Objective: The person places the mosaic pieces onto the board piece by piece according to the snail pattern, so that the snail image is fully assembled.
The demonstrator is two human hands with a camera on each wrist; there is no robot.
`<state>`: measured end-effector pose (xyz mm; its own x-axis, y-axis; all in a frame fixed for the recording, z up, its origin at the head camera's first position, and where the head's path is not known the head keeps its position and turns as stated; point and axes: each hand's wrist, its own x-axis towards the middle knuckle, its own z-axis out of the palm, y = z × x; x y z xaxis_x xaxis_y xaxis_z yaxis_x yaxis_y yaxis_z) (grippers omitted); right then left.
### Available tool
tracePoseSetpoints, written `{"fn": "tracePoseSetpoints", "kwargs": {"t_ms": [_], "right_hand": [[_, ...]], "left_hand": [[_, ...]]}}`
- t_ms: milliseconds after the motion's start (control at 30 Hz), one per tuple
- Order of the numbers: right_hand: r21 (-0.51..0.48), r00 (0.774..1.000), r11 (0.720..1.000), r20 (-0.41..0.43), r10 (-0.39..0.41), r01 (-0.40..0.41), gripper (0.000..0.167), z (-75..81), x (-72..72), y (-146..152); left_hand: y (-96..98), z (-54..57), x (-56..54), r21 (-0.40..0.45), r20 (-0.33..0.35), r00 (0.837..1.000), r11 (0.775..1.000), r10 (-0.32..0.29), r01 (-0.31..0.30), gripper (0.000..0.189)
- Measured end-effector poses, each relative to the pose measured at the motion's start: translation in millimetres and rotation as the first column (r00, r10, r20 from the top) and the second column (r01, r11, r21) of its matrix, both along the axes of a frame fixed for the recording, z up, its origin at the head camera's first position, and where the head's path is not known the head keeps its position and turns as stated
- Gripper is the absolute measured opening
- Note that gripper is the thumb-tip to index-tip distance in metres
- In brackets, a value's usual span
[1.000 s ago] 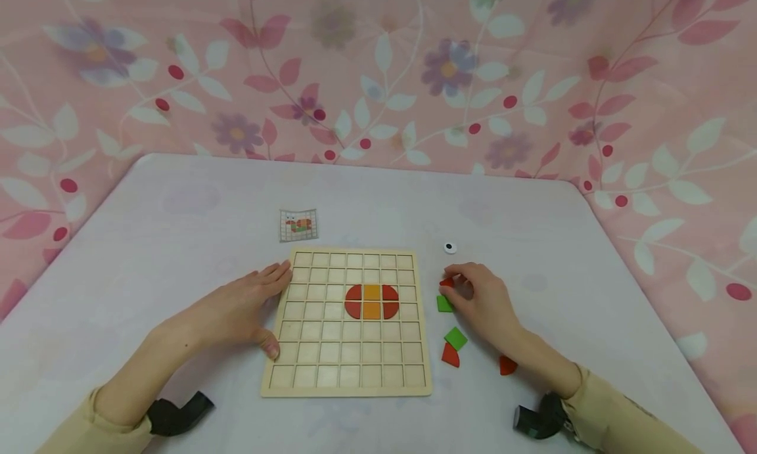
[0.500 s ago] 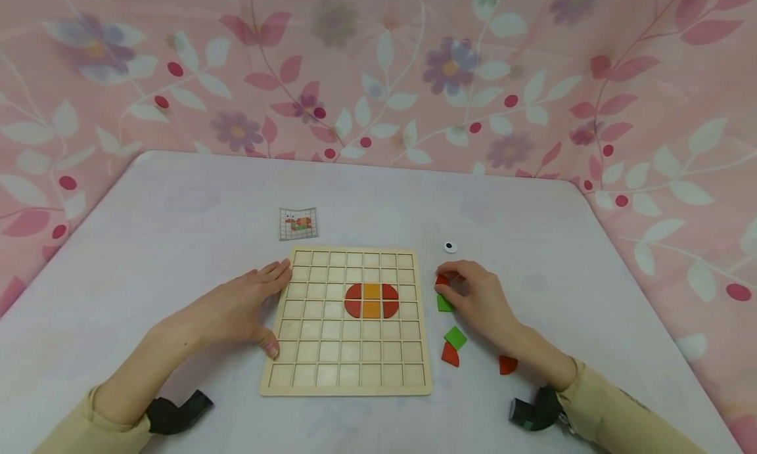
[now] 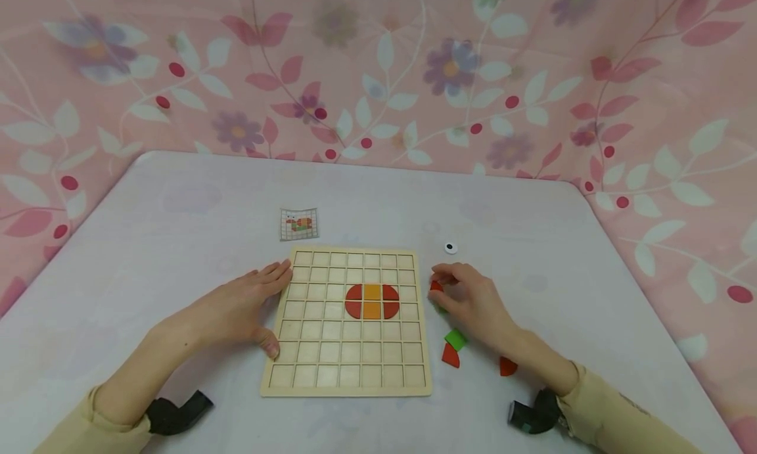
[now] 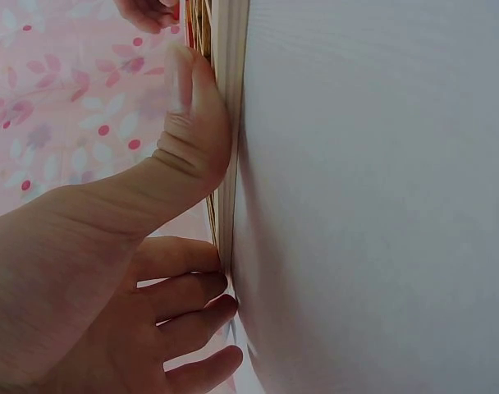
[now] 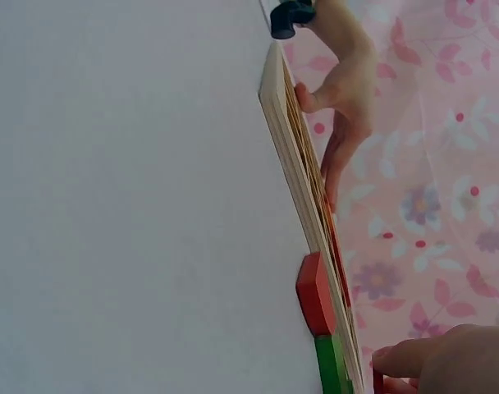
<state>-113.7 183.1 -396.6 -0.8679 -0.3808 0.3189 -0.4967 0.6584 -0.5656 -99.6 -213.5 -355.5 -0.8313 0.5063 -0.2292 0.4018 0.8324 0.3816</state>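
Note:
My left hand rests along the left edge of a wooden grid board, thumb low and fingers higher up. In the left wrist view the thumb presses on the board's rim. Just right of the board, my right hand pinches a red quarter-circle tile between thumb and fingers. A green square tile lies mostly hidden beneath that hand. Red quarter-circle tiles flank two orange square tiles on the board, forming a rounded shape.
Below my right hand lie a green square tile and a red quarter-circle tile, touching. Another red tile is by the right forearm. A round eye tile sits farther back. Behind the board lies a small picture card.
My right hand has shifted left toward the board with the red tile and now covers most of the upper green tile. The left hand has stayed in place.

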Motion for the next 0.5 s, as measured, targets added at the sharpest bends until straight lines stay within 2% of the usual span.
{"fn": "tracePoseSetpoints", "kwargs": {"t_ms": [100, 267, 500], "right_hand": [[-0.027, 0.999, 0.998, -0.005, 0.054, -0.054, 0.040, 2.3, 9.7, -6.3], [-0.085, 0.987, 0.983, -0.023, 0.159, -0.160, 0.038, -2.4, 24.5, -17.5], [-0.089, 0.978, 0.975, 0.005, 0.207, -0.206, 0.037, -5.3, 36.9, -31.8]], "left_hand": [[0.1, 0.0, -0.3, -0.006, -0.004, 1.000, 1.000, -0.001, 0.001, 0.133], [0.6, -0.6, -0.9, -0.010, -0.005, 1.000, 1.000, -0.001, 0.001, 0.133], [0.3, -0.8, -0.8, -0.006, -0.003, 1.000, 1.000, -0.005, 0.005, 0.133]]}}
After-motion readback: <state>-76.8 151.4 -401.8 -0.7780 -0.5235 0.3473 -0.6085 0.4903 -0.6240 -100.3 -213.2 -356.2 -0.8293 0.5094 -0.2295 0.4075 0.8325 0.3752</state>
